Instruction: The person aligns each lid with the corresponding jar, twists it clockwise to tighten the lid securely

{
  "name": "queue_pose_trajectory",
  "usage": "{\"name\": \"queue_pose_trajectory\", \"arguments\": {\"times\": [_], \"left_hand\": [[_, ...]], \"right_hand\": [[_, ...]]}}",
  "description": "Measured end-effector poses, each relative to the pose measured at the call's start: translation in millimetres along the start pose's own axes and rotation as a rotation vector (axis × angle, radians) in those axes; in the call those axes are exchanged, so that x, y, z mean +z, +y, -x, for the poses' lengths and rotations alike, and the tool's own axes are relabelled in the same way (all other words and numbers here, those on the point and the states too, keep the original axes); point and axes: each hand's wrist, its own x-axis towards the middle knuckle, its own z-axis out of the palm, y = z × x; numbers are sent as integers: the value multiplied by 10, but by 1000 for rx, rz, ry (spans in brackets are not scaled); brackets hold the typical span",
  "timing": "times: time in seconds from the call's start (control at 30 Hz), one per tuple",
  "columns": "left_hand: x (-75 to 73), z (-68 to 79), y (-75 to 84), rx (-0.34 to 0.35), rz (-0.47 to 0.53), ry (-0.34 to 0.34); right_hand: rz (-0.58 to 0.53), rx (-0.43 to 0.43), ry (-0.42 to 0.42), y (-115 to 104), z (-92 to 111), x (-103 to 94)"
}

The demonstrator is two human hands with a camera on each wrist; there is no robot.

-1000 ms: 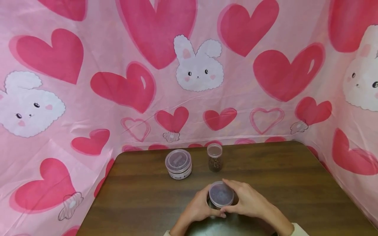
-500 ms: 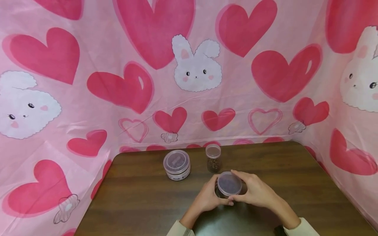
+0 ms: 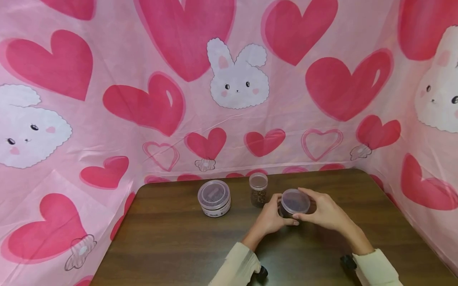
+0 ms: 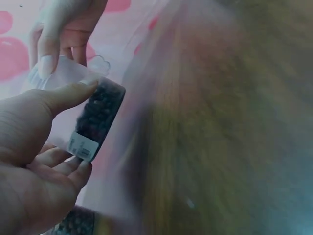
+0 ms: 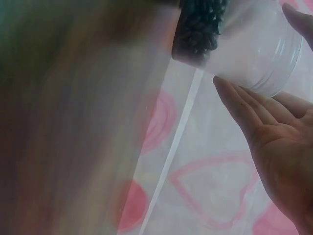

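Observation:
Both hands hold a clear screw-top jar (image 3: 295, 201) with a translucent lid, towards the back right of the table in the head view. Dark bean-like pieces (image 4: 101, 108) fill its lower part, and a white label sticks to its side. My left hand (image 3: 272, 218) grips the jar's left and front, thumb across the wall. From the right, my right hand (image 3: 325, 211) curves round it near the lid. Whether the jar's base touches the table cannot be told. Close by on the left stands a narrower jar (image 3: 259, 197) of brown bits.
A wide, low round tub (image 3: 214, 202) with a translucent lid and printed label stands left of the narrow jar. The brown wooden table (image 3: 171, 242) ends against a pink curtain (image 3: 247, 119) with hearts and rabbits. Dark straps show at both cuffs.
Both hands have carried the jar away from me and to the right, past the narrow jar. The tub and the narrow jar have stayed where they were on the table.

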Motion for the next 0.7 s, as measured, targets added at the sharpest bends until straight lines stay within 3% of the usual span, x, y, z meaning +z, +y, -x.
{"name": "queue_pose_trajectory", "arguments": {"times": [0.33,0.7], "left_hand": [[188,-476,38,-54,-113,10],[330,-695,99,-116,-110,40]], "right_hand": [[-10,90,8,336,-182,-72],[-75,166,-18,549,-266,-92]]}}
